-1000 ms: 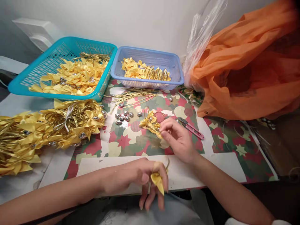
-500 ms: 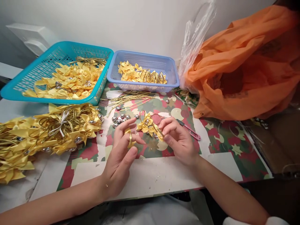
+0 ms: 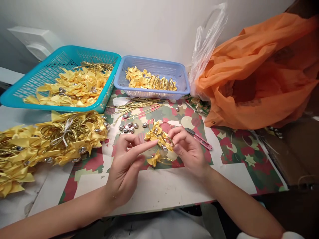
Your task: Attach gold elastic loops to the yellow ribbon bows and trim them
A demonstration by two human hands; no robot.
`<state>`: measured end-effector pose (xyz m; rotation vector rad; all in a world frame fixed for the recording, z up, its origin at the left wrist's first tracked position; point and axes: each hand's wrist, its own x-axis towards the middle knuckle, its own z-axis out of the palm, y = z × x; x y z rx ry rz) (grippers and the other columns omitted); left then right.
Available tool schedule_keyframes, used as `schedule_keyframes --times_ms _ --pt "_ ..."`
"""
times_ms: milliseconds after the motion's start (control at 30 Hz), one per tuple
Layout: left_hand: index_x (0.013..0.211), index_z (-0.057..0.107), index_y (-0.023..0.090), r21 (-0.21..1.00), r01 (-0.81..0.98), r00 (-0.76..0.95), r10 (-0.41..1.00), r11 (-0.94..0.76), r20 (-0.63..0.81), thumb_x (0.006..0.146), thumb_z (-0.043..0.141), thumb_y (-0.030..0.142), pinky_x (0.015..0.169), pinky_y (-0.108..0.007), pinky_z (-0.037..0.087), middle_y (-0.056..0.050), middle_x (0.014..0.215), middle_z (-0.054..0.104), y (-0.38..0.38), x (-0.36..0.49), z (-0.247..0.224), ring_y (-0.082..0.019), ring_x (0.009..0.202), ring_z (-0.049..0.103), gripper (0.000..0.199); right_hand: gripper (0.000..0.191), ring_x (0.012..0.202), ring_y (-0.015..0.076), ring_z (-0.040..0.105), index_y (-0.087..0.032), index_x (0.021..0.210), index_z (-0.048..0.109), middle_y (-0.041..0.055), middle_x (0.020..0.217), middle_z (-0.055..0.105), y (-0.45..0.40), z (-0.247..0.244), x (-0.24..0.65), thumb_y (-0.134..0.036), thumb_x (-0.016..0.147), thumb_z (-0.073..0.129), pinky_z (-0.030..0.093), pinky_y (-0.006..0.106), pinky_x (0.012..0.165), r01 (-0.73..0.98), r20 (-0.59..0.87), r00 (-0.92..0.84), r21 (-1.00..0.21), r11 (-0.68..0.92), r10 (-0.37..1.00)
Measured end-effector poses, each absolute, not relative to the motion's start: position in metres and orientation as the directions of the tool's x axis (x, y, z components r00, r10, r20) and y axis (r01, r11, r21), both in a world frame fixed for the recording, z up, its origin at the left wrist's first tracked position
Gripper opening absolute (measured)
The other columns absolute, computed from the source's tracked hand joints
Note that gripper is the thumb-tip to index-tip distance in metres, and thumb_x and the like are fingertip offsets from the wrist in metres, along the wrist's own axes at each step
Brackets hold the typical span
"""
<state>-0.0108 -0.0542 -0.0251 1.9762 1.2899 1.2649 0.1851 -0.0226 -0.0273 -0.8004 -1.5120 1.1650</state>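
My right hand (image 3: 190,152) is closed in a pinch on the gold wire loop (image 3: 167,137) of a yellow ribbon bow, which has a silver bell (image 3: 163,148) on it. Another yellow bow (image 3: 156,127) with its own gold loop lies right behind it. My left hand (image 3: 127,166) holds nothing; its index finger stretches towards the bows while the other fingers curl apart from it. Whether that fingertip touches ribbon I cannot tell. A single yellow bow (image 3: 155,158) with a gold wire loop lies on the table between my hands.
Silver bells (image 3: 129,126) and gold wires (image 3: 139,107) lie behind my hands. A pink cutter (image 3: 203,142) is at the right. Teal (image 3: 116,71) and blue (image 3: 185,79) baskets hold yellow bows. A tied bundle of bows (image 3: 50,139) lies left, an orange bag (image 3: 249,113) right.
The bow that hung on my left hand's finger now lies on the table. My left index finger has straightened towards the right hand, which stays nearly in place.
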Motion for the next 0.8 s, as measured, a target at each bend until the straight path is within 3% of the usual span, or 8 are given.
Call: schedule_keyframes --times_ms 133,233,333,400,500,600,700,800 --pt "0.112 0.058 0.026 0.735 0.426 0.248 0.850 -0.527 0.465 0.085 0.055 0.012 0.076 -0.035 0.043 -0.003 0.092 0.052 -0.050 -0.012 -0.023 -0.021 0.086 0.050 0.030 0.016 0.090 0.0162 0.056 -0.024 0.087 0.057 0.0034 0.095 0.056 -0.022 -0.032 0.184 -0.037 0.096 0.057 0.049 0.031 0.078 -0.109 0.310 -0.161 -0.949 0.295 0.937" --pt "0.097 0.055 0.025 0.573 0.447 0.433 0.727 -0.687 0.533 0.078 0.067 0.024 0.073 -0.037 0.037 -0.002 0.086 0.058 -0.048 -0.012 -0.026 -0.021 0.078 0.050 0.023 0.016 0.085 0.0157 0.053 -0.024 0.088 0.055 0.0029 0.094 0.054 -0.021 -0.035 0.186 -0.039 0.096 0.056 0.047 0.028 0.073 -0.091 0.270 -0.080 -0.960 0.263 0.959" --pt "0.082 0.058 0.024 0.394 0.472 0.674 0.611 -0.788 0.415 0.080 0.067 0.035 0.069 -0.036 0.032 -0.003 0.081 0.062 -0.045 -0.009 -0.029 -0.021 0.071 0.048 0.014 0.017 0.081 0.0158 0.051 -0.024 0.089 0.052 0.0028 0.092 0.051 -0.021 -0.035 0.190 -0.040 0.096 0.053 0.045 0.028 0.068 -0.068 0.241 -0.026 -0.969 0.239 0.970" --pt "0.076 0.058 0.023 0.421 0.472 0.722 0.613 -0.775 0.319 0.086 0.060 0.027 0.065 -0.035 0.030 -0.003 0.077 0.062 -0.043 -0.007 -0.029 -0.020 0.069 0.046 0.010 0.016 0.079 0.0161 0.049 -0.025 0.088 0.050 0.0028 0.090 0.049 -0.021 -0.033 0.191 -0.039 0.095 0.051 0.044 0.028 0.067 -0.059 0.250 0.024 -0.966 0.251 0.968" --pt "0.071 0.055 0.022 0.722 0.412 0.642 0.739 -0.556 0.203 0.091 0.051 0.021 0.063 -0.032 0.031 -0.002 0.070 0.058 -0.043 -0.007 -0.024 -0.018 0.066 0.045 0.021 0.012 0.079 0.0166 0.049 -0.024 0.087 0.048 0.0027 0.087 0.048 -0.021 -0.031 0.192 -0.034 0.094 0.048 0.044 0.028 0.067 -0.085 0.255 0.133 -0.960 0.267 0.958" --pt "0.063 0.050 0.021 0.984 0.171 0.547 0.836 -0.058 -0.046 0.095 0.050 0.036 0.061 -0.030 0.037 -0.001 0.063 0.054 -0.041 -0.010 -0.019 -0.016 0.062 0.046 0.036 0.010 0.077 0.0170 0.050 -0.024 0.084 0.046 0.0030 0.083 0.050 -0.022 -0.028 0.189 -0.030 0.092 0.045 0.045 0.028 0.065 -0.205 0.161 0.069 -0.964 0.172 0.985" --pt "0.056 0.053 0.020 0.940 -0.123 0.499 0.839 0.317 -0.217 0.089 0.058 0.049 0.063 -0.030 0.044 -0.003 0.062 0.058 -0.038 -0.012 -0.016 -0.016 0.061 0.049 0.044 0.011 0.076 0.0176 0.052 -0.023 0.082 0.044 0.0037 0.081 0.052 -0.025 -0.026 0.185 -0.030 0.091 0.044 0.046 0.029 0.063 -0.292 0.065 -0.088 -0.956 0.037 0.994" --pt "0.059 0.066 0.020 0.869 -0.286 0.434 0.864 0.403 -0.257 0.081 0.068 0.050 0.069 -0.032 0.051 -0.005 0.068 0.067 -0.036 -0.012 -0.014 -0.018 0.067 0.057 0.038 0.013 0.082 0.0185 0.054 -0.023 0.083 0.044 0.0046 0.087 0.055 -0.028 -0.026 0.185 -0.032 0.092 0.044 0.049 0.033 0.071 -0.290 0.128 -0.112 -0.953 0.091 0.985"
